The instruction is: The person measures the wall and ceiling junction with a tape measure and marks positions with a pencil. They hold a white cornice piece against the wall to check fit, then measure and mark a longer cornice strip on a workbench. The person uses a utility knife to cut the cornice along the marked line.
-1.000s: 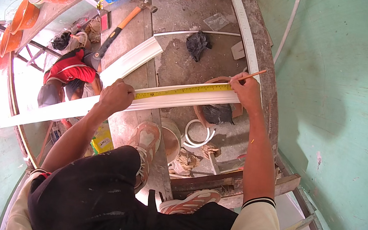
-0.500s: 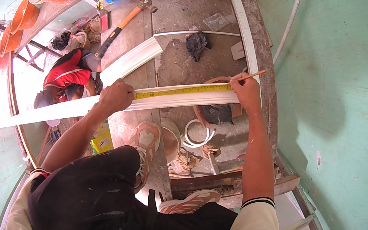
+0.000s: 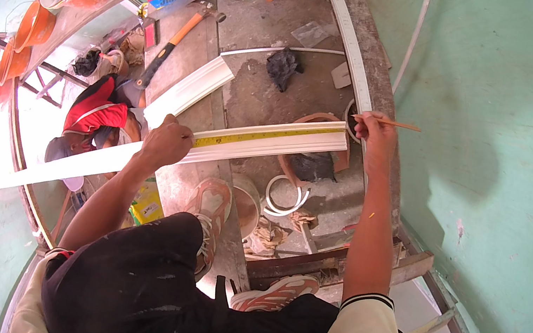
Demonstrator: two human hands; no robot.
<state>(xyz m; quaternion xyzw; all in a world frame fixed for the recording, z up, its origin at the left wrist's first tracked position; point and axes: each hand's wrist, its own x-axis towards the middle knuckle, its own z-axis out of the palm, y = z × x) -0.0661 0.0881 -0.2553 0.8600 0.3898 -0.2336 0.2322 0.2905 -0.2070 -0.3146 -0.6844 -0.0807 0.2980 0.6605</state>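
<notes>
A long white moulding strip (image 3: 271,140) stretches across in front of me, from the bright left side to its cut end near my right hand. Along its upper part lies the yellow blade of a tape measure (image 3: 243,137). My left hand (image 3: 169,141) is closed on the tape at the moulding, its case hidden from sight. Just beyond the strip's right end, my right hand (image 3: 377,135) pinches a thin brown pencil (image 3: 405,126), which points to the right. That hand is apart from the moulding.
A shorter white moulding piece (image 3: 191,88) and a hammer (image 3: 178,40) lie on the planks. Orange tubs (image 3: 36,26) stand at the left. A person in red (image 3: 96,111) is below the platform. A long straightedge (image 3: 349,31) runs along the right edge beside the green wall (image 3: 500,136).
My right hand has moved off the moulding's end to the right, and the pencil has swung to lie nearly level. The tape's end on the moulding is now uncovered. My left hand stays put.
</notes>
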